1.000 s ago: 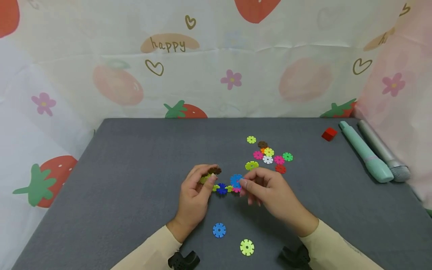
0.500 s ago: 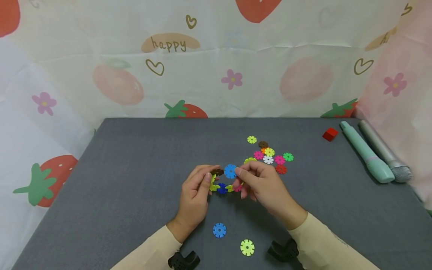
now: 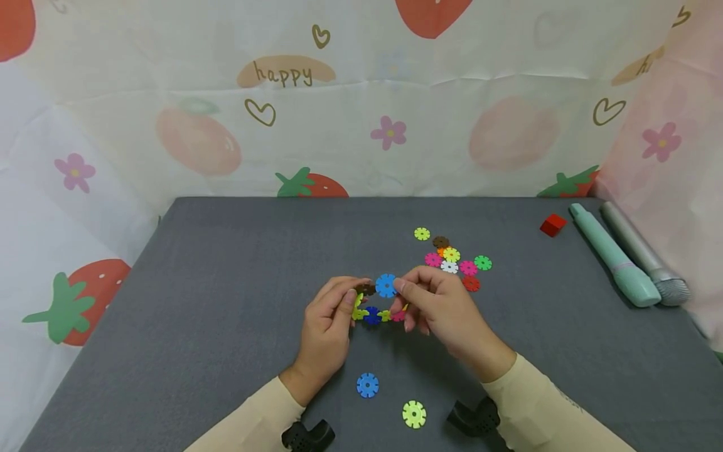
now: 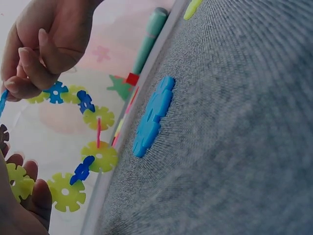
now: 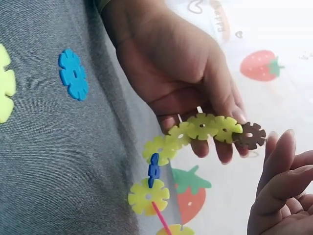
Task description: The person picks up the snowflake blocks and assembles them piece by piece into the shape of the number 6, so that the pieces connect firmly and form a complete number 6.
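Note:
My left hand (image 3: 324, 329) grips one end of a curved chain of slotted plastic discs. In the right wrist view its thumb and fingers pinch yellow-green discs (image 5: 202, 126), with a brown disc (image 5: 250, 135) at the chain's tip. Farther along come a dark blue disc (image 4: 82, 170), more yellow-green ones and a pink disc seen edge-on (image 4: 99, 132). My right hand (image 3: 454, 320) pinches a light blue disc (image 3: 386, 285) between thumb and index finger, right beside the brown disc. The chain's other end curves round behind the right hand's fingers.
A loose light blue disc (image 3: 368, 385) and a yellow-green disc (image 3: 414, 414) lie on the grey tabletop (image 3: 226, 263) near me. Several mixed discs (image 3: 450, 267) are scattered beyond the right hand. A red cube (image 3: 553, 225), a green microphone (image 3: 615, 257) and a silver microphone (image 3: 644, 254) lie at the right.
My right hand has moved left and slightly away from me, bringing the light blue disc up beside the brown disc. The left hand has stayed nearly still.

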{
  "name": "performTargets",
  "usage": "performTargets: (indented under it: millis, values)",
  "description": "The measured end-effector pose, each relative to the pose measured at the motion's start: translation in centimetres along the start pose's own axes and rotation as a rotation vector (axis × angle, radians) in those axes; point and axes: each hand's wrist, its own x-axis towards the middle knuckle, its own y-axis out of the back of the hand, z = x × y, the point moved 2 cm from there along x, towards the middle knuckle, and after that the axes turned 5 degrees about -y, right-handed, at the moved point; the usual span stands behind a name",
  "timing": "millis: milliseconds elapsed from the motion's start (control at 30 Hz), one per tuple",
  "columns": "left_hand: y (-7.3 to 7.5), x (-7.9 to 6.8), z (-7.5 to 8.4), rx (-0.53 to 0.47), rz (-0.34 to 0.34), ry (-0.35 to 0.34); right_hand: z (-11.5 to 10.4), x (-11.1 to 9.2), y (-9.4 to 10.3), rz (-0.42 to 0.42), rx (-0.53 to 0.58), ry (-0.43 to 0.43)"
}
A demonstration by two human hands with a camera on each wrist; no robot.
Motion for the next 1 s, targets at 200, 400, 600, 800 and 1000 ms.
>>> performTargets:
  millis: [200, 400, 600, 800, 1000]
  values:
    - [0.0, 0.0, -0.1, 0.019, -0.005, -0.015, -0.2, 0.0, -0.1, -0.018, -0.007, 0.002]
    - [-0.1, 0.1, 0.0, -0.003, -0.004, -0.019, 0.0, 0.0, 0.1, 0.007, -0.029, -0.013]
    - [-0.3, 0.1, 0.1, -0.013, 0.008, -0.05, 0.3, 0.1, 0.3, -0.041, -0.033, -0.04]
    - [-0.3, 0.2, 0.1, 0.028, 0.016, -0.067, 0.7, 0.1, -0.1, -0.091, 0.086, -0.077]
    - [-0.1, 0.3, 0.3, 0.061, 0.017, -0.049, 1.3, 0.3, -0.3, -0.136, 0.188, -0.128]
